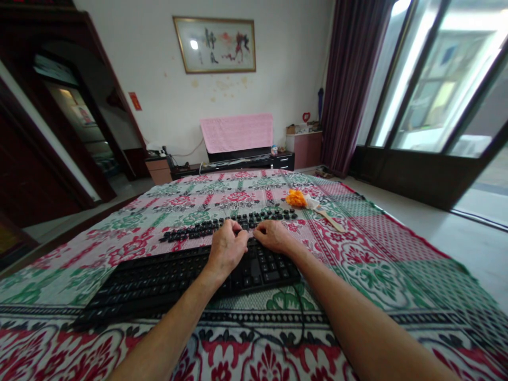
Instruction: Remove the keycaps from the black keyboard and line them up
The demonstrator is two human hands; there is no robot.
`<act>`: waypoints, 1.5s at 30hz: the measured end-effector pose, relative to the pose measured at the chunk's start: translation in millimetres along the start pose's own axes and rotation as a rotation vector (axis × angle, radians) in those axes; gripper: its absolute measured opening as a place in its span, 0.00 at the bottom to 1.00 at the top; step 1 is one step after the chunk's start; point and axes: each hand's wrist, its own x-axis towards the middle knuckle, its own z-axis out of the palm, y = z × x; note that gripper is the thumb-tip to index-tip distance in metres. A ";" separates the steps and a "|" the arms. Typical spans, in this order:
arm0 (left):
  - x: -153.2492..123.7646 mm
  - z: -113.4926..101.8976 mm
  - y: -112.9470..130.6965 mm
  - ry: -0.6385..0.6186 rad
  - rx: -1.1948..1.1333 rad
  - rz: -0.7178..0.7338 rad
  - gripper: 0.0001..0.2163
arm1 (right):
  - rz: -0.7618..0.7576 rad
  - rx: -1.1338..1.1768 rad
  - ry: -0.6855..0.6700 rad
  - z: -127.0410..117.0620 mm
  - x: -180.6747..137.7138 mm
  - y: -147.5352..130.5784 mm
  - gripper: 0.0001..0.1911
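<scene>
In the head view, your left hand (229,241) and right hand (272,234) sit side by side at the far edge of the black keyboard (159,280), fingers curled, thumbs drawn in close to the fingertips; you cannot tell what, if anything, they pinch (too small to make out). The keyboard lies between the left and right edges of the patterned cloth (369,275), well short of its far edge; loose black keycaps (194,230) line up just beyond; an orange bundle (296,198) and wooden-handled brush (331,219) lie nearer the right edge.
</scene>
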 end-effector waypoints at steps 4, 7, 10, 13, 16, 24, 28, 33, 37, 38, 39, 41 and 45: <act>1.5 -1.4 6.1 -0.041 0.018 -0.018 0.06 | 0.005 -0.006 0.000 -0.8 0.2 -0.6 0.16; 3.4 -4.2 7.9 -0.111 -0.070 -0.107 0.07 | 0.004 -0.010 -0.016 -1.5 0.1 -0.8 0.15; 3.6 -6.6 7.7 -0.135 -0.115 -0.139 0.09 | -0.009 -0.018 -0.004 -1.0 0.2 -0.2 0.15; 3.0 -7.6 8.3 -0.134 -0.114 -0.130 0.09 | -0.014 -0.023 -0.005 -0.1 0.4 0.5 0.16; 3.2 -10.4 11.1 -0.173 -0.144 -0.129 0.09 | -0.008 -0.026 -0.007 -0.1 0.3 0.5 0.16; 8.3 -26.2 6.6 -0.410 -0.272 0.060 0.10 | 0.018 -0.023 -0.034 -4.2 -1.3 -3.0 0.16; 9.0 -28.1 -1.7 -0.415 -0.301 0.159 0.11 | 0.016 -0.018 -0.037 -3.6 -0.9 -2.6 0.16; 7.8 -29.4 -4.0 -0.424 -0.301 0.226 0.10 | 0.012 -0.013 -0.028 -2.9 -0.8 -2.0 0.15; 9.2 -28.1 -5.5 -0.424 -0.292 0.173 0.11 | 0.026 -0.042 -0.038 -4.0 -1.1 -3.7 0.15; 9.8 -27.4 -6.5 -0.422 -0.295 0.161 0.11 | 0.027 -0.048 -0.039 -4.3 -1.1 -4.1 0.15; 10.3 -26.6 -7.7 -0.419 -0.303 0.152 0.11 | 0.025 -0.051 -0.037 -4.5 -1.1 -4.4 0.15; 10.8 -25.2 -10.3 -0.416 -0.327 0.145 0.11 | 0.022 -0.052 -0.034 -4.3 -1.0 -4.5 0.15; 8.2 -22.5 -9.8 -0.395 -0.343 0.164 0.11 | 0.013 -0.048 -0.028 -2.4 -0.4 -2.7 0.16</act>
